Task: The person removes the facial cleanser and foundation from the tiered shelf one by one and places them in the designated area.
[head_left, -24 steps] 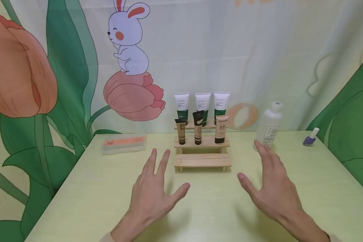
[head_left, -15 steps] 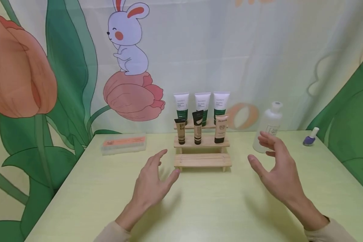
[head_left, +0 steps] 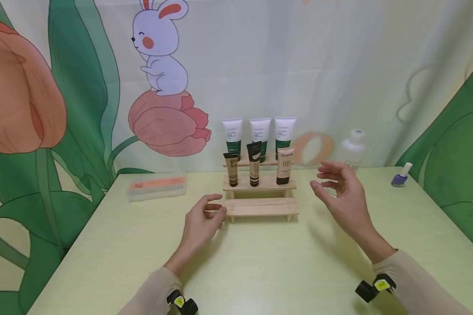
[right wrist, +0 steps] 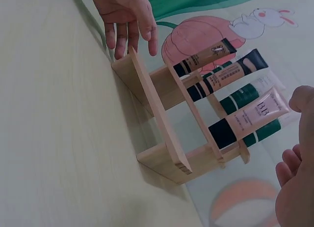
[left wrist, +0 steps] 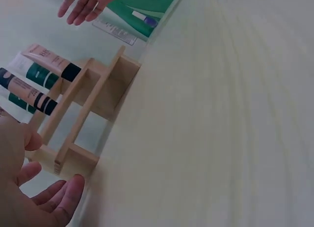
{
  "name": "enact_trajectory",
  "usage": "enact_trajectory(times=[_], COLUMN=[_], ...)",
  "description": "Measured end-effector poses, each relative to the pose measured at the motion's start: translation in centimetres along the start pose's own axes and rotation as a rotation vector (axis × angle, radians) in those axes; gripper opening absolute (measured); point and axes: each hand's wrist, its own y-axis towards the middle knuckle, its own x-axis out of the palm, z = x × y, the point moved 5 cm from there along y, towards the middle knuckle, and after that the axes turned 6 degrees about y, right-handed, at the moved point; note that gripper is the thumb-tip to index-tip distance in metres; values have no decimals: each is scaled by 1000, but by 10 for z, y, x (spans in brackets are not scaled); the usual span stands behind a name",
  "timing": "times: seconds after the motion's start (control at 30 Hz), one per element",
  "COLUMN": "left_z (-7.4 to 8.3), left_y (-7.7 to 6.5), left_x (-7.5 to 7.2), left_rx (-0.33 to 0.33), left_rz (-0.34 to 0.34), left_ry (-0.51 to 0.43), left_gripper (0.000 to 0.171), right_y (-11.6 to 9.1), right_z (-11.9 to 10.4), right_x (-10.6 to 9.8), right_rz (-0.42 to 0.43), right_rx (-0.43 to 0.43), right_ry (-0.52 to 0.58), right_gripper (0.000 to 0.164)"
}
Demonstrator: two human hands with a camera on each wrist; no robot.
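Observation:
A three-step wooden display stand (head_left: 262,208) stands mid-table. On its middle step are a gold tube (head_left: 232,169), a black-topped tube (head_left: 254,164) and a pink BB cream tube (head_left: 285,164). Three white-and-green tubes (head_left: 284,129) stand on the top step. My left hand (head_left: 201,225) is at the left end of the lowest step, fingers bent loosely; whether the thumb touches the wood I cannot tell. To the right of the stand hovers my right hand (head_left: 347,203), fingers spread and curved, holding nothing. In the right wrist view, its thumb appears close to the BB cream tube (right wrist: 250,119).
Behind my right hand is a white bottle (head_left: 352,148), partly hidden. Purple nail polish (head_left: 400,177) stands at the back right. A flat translucent case (head_left: 157,188) with an orange label lies at the back left. A printed curtain (head_left: 252,65) hangs behind the table.
My left hand has moved forward and right, up to the stand's left end. The right hand has moved forward, and its fingers are more curved. The view has shifted slightly.

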Motion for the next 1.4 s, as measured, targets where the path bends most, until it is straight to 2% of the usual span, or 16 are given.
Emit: enact_trajectory(times=[0.33,0.63,1.13,1.4], left_z=[-14,-16,-21,-22], left_y=[10,15,17,16], left_x=[9,12,17,18], left_rx=[-44,-29,-16,-16], left_rz=[-25,-37,-57,-65], left_ry=[-98,-164,-216,-216], left_gripper=[33,28,27,28], right_y=[25,41,49,49], right_z=[24,37,52,56], right_x=[25,43,58,60], right_rz=[-37,-78,-149,-156], right_rx=[57,84,112,147], right_ry=[135,201,145,134], right_gripper=[50,49,41,36])
